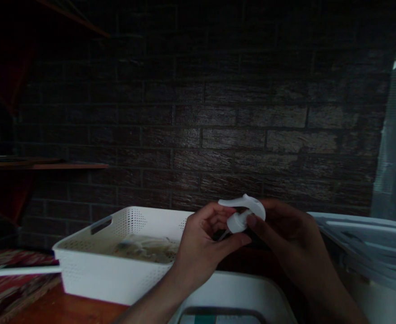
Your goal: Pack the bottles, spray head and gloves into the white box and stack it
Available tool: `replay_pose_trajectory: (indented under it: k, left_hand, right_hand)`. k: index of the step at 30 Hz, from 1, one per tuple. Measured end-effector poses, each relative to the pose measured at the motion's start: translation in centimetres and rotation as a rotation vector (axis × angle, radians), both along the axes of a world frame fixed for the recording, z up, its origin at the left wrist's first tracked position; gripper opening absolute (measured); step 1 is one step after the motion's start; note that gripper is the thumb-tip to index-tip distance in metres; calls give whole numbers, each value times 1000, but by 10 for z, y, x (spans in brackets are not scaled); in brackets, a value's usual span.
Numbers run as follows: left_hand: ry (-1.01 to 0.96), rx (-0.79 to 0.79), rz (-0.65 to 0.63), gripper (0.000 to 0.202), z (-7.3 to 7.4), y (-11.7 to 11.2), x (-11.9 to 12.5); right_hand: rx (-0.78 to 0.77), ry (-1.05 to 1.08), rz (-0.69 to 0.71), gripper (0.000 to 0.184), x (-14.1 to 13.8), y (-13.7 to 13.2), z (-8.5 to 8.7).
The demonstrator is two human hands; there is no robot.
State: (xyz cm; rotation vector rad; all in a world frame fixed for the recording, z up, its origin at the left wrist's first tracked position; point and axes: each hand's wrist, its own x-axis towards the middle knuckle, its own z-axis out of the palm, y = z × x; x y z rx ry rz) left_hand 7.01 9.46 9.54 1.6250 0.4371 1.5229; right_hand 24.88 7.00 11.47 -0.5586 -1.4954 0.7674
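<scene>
Both my hands hold a small white pump-dispenser head (241,212) up in front of a dark brick wall. My left hand (207,245) curls its fingers round the lower part, where a thin clear tube sticks out. My right hand (287,234) pinches the collar and nozzle from the right side. The room is very dim.
A white perforated basket (93,265) with clear plastic bags inside stands at the left on a wooden table (59,310). A white container rim (252,292) lies below my hands. Stacked white lids or trays (363,238) sit at the right. Wooden shelves (46,165) hang at the left.
</scene>
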Motion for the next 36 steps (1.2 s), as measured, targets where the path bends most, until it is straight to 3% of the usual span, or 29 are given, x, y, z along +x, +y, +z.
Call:
replay_pose_trajectory:
  k: [15, 24, 29, 36]
  left_hand:
    - [105, -155, -200, 36, 3, 5, -2]
    - [163, -184, -292, 36, -3, 10, 0]
    - [214, -225, -296, 42, -7, 11, 1]
    - [424, -207, -283, 34, 3, 10, -17]
  right_hand:
    - [37, -21, -68, 22, 8, 10, -2]
    - [-26, -43, -56, 49, 9, 16, -6]
    - [-26, -97, -95, 47, 11, 15, -6]
    - [7, -75, -237, 48, 30, 4, 3]
